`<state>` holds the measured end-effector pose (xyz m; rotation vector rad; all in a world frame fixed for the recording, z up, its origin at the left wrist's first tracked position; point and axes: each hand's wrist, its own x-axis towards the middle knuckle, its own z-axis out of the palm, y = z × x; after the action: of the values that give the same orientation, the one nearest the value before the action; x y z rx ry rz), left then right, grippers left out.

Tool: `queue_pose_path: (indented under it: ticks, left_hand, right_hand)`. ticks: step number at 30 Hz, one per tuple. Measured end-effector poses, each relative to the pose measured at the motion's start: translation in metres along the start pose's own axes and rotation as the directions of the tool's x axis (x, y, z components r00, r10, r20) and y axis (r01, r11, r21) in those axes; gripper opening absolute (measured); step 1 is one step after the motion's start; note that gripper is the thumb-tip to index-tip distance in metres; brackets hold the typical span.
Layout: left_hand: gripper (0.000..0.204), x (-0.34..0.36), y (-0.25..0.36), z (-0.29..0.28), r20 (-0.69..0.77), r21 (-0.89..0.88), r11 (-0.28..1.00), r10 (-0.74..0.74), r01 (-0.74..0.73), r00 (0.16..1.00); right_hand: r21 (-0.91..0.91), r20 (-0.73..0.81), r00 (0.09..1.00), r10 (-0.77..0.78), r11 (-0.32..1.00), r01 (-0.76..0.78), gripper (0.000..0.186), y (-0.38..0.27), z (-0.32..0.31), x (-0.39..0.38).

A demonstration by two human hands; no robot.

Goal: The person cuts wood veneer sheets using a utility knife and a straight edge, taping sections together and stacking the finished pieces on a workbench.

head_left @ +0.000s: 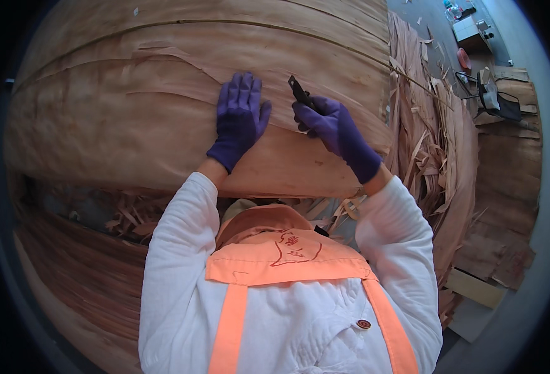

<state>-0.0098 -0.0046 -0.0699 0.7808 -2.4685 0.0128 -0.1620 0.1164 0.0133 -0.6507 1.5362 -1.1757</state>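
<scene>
My left hand, in a purple glove, lies flat with fingers stretched out on a wide sheet of wood veneer. To its right, my right hand, gloved the same way, is closed around a black utility knife. The knife's tip points up and to the left, above the sheet; whether it touches the wood I cannot tell. Between and left of my hands, a torn, layered strip of veneer runs across the sheet. The veneer's near edge passes below both wrists.
Long veneer scraps hang in a heap at the right end. More offcuts lie below the near edge. Stacked veneer is at lower left. At far right are a black chair and a box.
</scene>
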Motion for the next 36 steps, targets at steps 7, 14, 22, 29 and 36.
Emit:
queue_pose_path:
  ticks: [7, 14, 22, 29, 36]
  left_hand:
    - [0.053, -0.004, 0.002, 0.001, 0.027, 0.046, 0.997, -0.058, 0.057, 0.998]
    - [0.056, -0.004, -0.004, 0.003, 0.054, -0.004, 0.997, -0.077, 0.078, 0.996]
    - [0.053, -0.004, -0.005, 0.004, 0.058, -0.005, 0.997, -0.078, 0.079, 0.995]
    - [0.054, -0.005, -0.003, 0.007, 0.05, 0.03, 0.997, -0.077, 0.075, 0.996]
    - [0.055, -0.003, -0.001, 0.004, 0.085, 0.042, 0.994, -0.108, 0.104, 0.991]
  right_hand:
    - [-0.307, -0.102, 0.984, -0.149, 0.945, 0.111, 0.019, 0.052, -0.01, 0.032]
    - [-0.895, -0.052, 0.987, -0.151, 0.446, 0.021, 0.03, 0.017, 0.038, 0.02]
    - [-0.913, 0.072, 0.955, -0.286, 0.367, 0.179, 0.022, 0.022, 0.045, 0.04]
    - [-0.954, 0.077, 0.972, -0.222, 0.266, 0.136, 0.021, 0.025, 0.045, 0.048]
    - [-0.949, 0.158, 0.968, -0.195, 0.24, 0.203, 0.02, 0.028, 0.023, 0.03]
